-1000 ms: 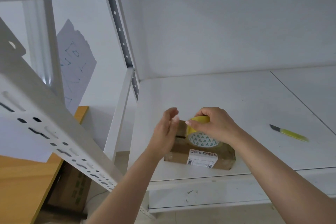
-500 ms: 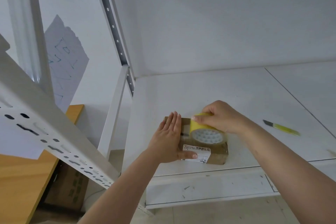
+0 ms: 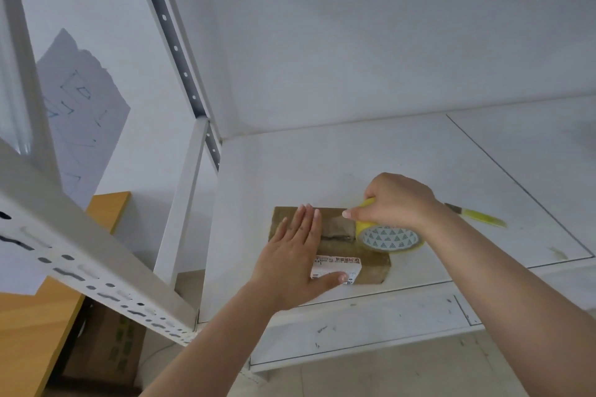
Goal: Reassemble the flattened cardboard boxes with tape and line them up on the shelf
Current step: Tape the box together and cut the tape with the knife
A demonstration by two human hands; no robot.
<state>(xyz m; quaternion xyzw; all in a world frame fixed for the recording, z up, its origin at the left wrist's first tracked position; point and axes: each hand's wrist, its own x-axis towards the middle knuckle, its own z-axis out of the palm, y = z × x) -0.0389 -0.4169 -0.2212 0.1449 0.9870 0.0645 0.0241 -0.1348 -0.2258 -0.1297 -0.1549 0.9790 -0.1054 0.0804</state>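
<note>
A small brown cardboard box (image 3: 371, 263) with a white label lies near the front edge of the white shelf (image 3: 354, 164). My left hand (image 3: 295, 255) presses flat on the box's left half, fingers straight and thumb along the label. My right hand (image 3: 398, 201) grips a yellow-rimmed tape roll (image 3: 388, 237) at the box's right end. A strip of clear tape (image 3: 338, 226) stretches from the roll across the box top toward my left fingers.
A yellow-handled utility knife (image 3: 477, 217) lies on the shelf to the right of my right hand. A perforated white shelf rail (image 3: 80, 255) slants across the left foreground. Below left are a wooden desk (image 3: 32, 325) and a cardboard box on the floor (image 3: 106, 351).
My left hand came down flat on the box's left side. My right hand has drawn the tape roll rightward, laying tape across the box top.
</note>
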